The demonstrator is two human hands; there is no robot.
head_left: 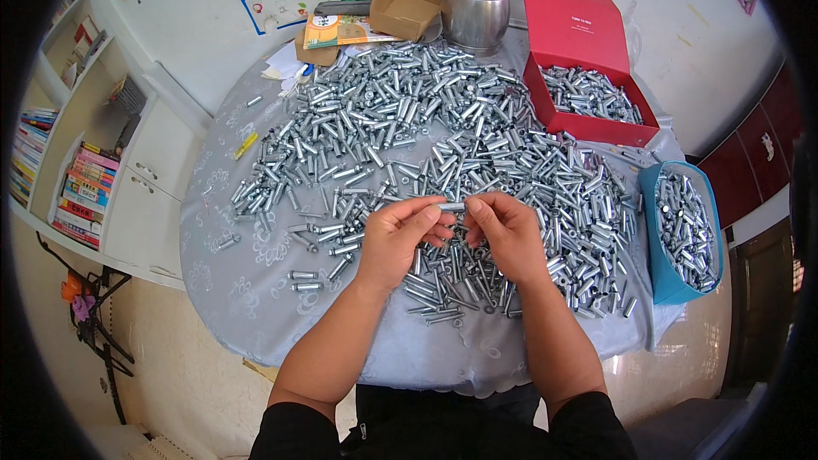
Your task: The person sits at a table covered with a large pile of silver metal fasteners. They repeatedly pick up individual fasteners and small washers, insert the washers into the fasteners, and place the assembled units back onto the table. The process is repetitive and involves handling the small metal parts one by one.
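My left hand [399, 237] and my right hand [505, 234] meet over the near middle of the table, both pinching one short silver metal bolt [452, 206] held level between the fingertips. Under and around the hands lies a wide heap of silver bolts and sleeves [409, 128], spread over the grey patterned tablecloth [247, 290]. Several loose bolts [302, 279] lie apart at the left of my left hand.
A red box [588, 123] with its lid up holds bolts at the back right. A blue bin [660, 273] of bolts stands at the right edge. A steel pot [475, 4], a cardboard box [405, 7] and booklets sit at the back. White shelves with books stand left.
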